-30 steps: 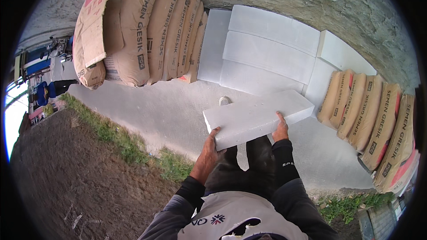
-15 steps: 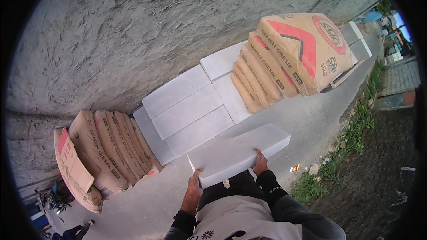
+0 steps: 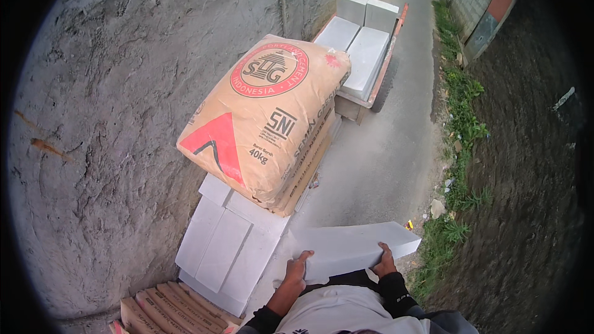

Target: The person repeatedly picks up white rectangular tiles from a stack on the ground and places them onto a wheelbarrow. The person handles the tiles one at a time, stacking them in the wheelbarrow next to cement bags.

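Observation:
A long, light grey block (image 3: 346, 247), likely lightweight concrete, is held level in front of my body in both hands. My left hand (image 3: 296, 274) grips its left end, and the thumb lies over the near top edge. Farther along the near side, my right hand (image 3: 385, 262) clasps the block the same way. The fingers underneath are mostly hidden. To the left, the block is close to a stack of similar pale blocks (image 3: 216, 241) by the wall; whether they touch, I cannot tell.
Brown paper cement bags (image 3: 266, 111) are piled beyond the block stack, and another bag pile (image 3: 167, 312) sits at the lower left. Ahead stands a cart (image 3: 365, 96) carrying pale blocks. A rough wall (image 3: 124, 86) borders the left; grass (image 3: 461, 130) lines the lane's (image 3: 371, 173) right edge.
The view has swung right and ahead along the lane, bringing the cart with blocks into full view. Both hands still hold the block, which has shifted right in the picture.

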A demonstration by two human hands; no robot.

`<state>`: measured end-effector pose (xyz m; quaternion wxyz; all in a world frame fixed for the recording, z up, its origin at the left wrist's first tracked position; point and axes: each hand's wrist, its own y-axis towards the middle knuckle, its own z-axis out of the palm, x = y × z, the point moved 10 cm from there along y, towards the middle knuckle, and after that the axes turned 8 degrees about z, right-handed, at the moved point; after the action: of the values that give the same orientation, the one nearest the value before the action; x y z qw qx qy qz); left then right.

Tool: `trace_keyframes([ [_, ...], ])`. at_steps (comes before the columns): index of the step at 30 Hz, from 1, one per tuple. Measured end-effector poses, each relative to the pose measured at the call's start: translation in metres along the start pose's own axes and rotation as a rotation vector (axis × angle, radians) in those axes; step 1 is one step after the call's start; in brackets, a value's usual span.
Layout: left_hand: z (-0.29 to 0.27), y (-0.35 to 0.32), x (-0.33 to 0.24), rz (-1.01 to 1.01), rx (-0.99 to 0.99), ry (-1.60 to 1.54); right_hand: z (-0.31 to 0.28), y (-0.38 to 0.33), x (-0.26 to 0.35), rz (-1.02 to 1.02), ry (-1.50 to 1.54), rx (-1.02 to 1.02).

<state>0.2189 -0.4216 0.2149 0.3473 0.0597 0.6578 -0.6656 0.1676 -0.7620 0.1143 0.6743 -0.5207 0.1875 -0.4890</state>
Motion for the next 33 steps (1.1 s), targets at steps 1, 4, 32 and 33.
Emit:
trace_keyframes([
  [1,0.044,-0.004,-0.017,0.005,0.042,0.033,-0.028,0.014,0.035,-0.102,-0.104,0.016],
  [4,0.128,0.001,-0.067,0.050,0.150,0.035,0.012,0.021,0.098,-0.050,0.001,0.016],
  [32,0.736,0.196,-0.369,0.375,0.418,0.066,0.234,0.168,0.680,-0.158,0.301,-0.099],
  [33,0.756,0.190,-0.383,0.413,0.378,0.073,0.246,0.170,0.706,-0.136,0.281,-0.115],
])
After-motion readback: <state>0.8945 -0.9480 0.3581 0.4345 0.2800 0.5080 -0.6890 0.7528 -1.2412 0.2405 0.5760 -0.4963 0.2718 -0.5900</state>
